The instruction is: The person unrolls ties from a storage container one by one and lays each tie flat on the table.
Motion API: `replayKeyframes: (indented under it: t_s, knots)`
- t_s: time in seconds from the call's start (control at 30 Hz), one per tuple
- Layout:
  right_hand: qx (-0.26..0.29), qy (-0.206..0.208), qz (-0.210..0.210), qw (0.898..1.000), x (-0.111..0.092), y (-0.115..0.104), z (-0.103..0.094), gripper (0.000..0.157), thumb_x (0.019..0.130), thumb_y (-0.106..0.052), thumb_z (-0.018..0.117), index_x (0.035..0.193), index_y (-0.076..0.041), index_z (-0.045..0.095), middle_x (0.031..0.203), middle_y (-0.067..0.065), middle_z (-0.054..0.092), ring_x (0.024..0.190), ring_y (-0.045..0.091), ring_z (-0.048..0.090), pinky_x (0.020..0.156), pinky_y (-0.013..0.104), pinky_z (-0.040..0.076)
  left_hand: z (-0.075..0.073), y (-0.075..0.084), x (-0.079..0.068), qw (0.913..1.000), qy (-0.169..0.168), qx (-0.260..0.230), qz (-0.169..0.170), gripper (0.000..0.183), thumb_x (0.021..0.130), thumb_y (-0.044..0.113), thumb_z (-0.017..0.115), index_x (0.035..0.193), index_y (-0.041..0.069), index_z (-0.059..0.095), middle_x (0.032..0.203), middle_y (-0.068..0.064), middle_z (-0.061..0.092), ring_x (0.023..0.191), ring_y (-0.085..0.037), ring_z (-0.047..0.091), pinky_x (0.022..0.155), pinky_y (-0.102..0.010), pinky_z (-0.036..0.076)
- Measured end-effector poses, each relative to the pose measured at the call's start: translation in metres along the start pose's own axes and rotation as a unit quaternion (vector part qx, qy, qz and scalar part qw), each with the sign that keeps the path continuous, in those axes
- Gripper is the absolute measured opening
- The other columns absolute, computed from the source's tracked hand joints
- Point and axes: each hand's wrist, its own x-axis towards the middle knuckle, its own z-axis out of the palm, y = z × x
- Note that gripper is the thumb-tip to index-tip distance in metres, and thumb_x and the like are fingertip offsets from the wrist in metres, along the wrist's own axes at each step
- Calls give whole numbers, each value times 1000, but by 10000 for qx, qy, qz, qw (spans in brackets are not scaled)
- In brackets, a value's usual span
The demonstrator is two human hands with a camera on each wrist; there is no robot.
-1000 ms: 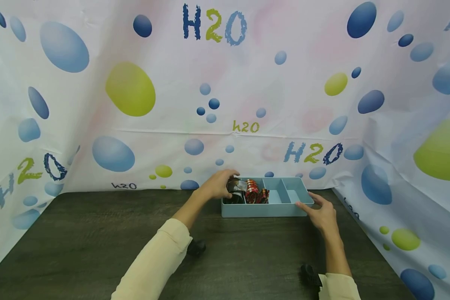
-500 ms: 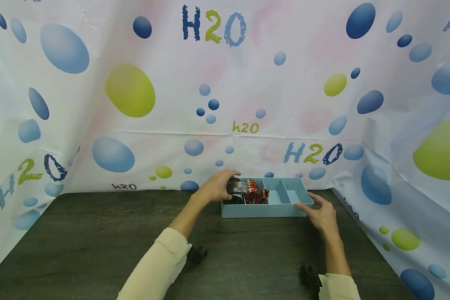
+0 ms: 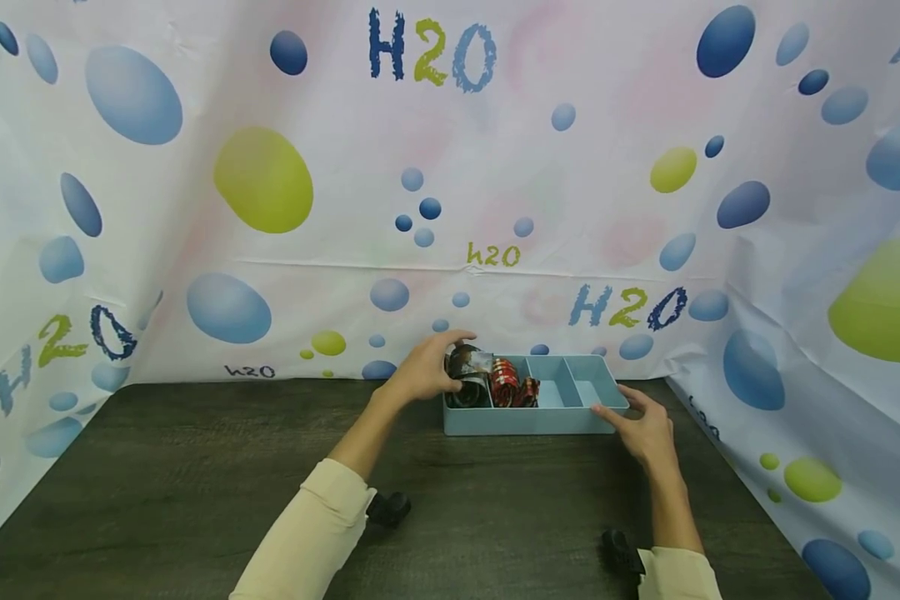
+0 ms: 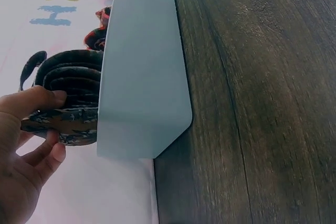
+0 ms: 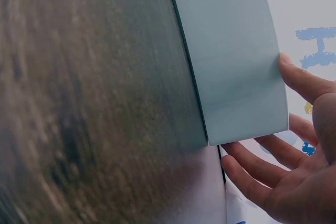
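A long pale blue divided box stands on the dark table in the head view. My left hand is at its left end and pinches a rolled, dark patterned necktie. In the left wrist view, the thumb lies over the dark coil and fingertips show below it, with part of the roll above the box rim. A red patterned rolled necktie occupies the neighbouring compartment. My right hand holds the box's right end, thumb at the front rim and fingers against the end wall.
Two compartments at the box's right show bare floors. Dark wood table spreads in front and to the left. A white printed sheet hangs behind the box and along both sides. Dark wrist devices sit below the forearms.
My left hand has shifted slightly up and left with the dark necktie, and more of the coil now shows. The right hand and the box stay in place.
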Motion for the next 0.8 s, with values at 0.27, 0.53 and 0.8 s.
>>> replayKeyframes:
  t_s: [0.27,0.53,0.8]
  knots:
    - [-19,-34,46,10000,-1,-2,2,81,94,-39,78,154,2,43,154,36,39,141,55,36,115,73,29,-10,1,-9,9993,277,-180,162,75,82,-1,85,150,5,53,142,-18,60,101,-36,64,79,-44,53]
    - [-55,53,18,10000,-1,-1,1,79,93,-38,78,153,2,45,153,36,41,139,54,37,113,73,31,-17,1,-17,9965,707,-117,429,75,79,0,88,146,5,56,138,-15,62,77,-20,58,74,-39,54]
    - [-91,-13,-37,10000,-1,-1,0,79,94,-37,77,153,3,44,153,37,41,139,55,38,113,73,32,-20,0,-28,9909,897,-796,610,71,77,-7,85,143,-1,57,128,-19,62,61,-11,46,56,-28,46]
